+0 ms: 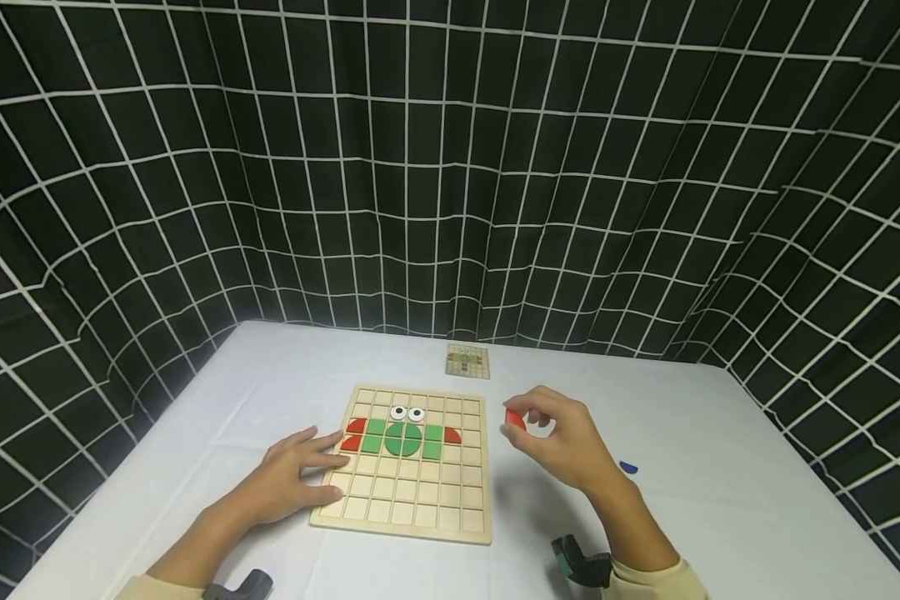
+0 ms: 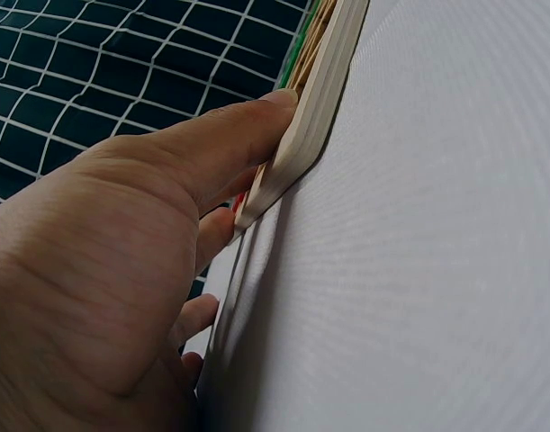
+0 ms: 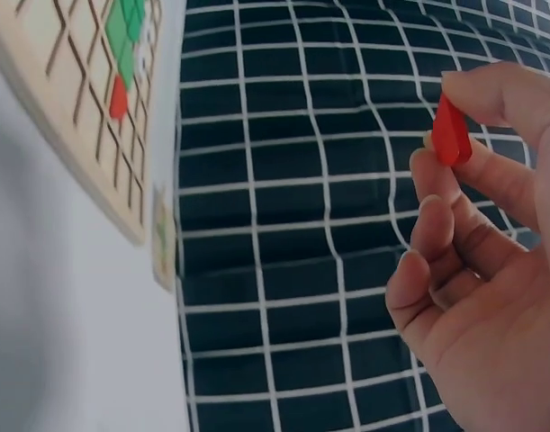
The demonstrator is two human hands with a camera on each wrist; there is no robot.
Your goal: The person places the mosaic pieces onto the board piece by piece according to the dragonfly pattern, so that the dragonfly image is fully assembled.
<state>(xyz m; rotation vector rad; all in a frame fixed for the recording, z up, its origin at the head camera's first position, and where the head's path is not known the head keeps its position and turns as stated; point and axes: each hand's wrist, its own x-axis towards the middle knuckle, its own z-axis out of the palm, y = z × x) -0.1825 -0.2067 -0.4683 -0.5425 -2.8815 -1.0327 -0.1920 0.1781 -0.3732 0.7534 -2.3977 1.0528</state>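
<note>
A wooden grid board (image 1: 394, 510) lies flat on the table, its raised strips dividing it into square cells. My left hand (image 1: 285, 477) rests at its left edge, fingers spread and fairly straight; the left wrist view shows the thumb (image 2: 243, 135) against the board's side. Away from the board's right edge, my right hand (image 1: 566, 433) pinches a red quarter-round piece (image 1: 515, 419) between thumb and fingertips, held above the table. On the board sit green squares (image 1: 432, 442), a green circle (image 1: 403, 439) of quarter pieces, two round eye pieces (image 1: 407, 413) and several red pieces (image 1: 355, 433).
Behind the board lies a small card (image 1: 467, 361) printed with a similar coloured grid pattern. A dark blue half-round piece (image 1: 628, 467) is on the white table (image 1: 720, 500), right of my right forearm. A black curtain with white grid lines (image 1: 450, 167) surrounds the table's back and sides.
</note>
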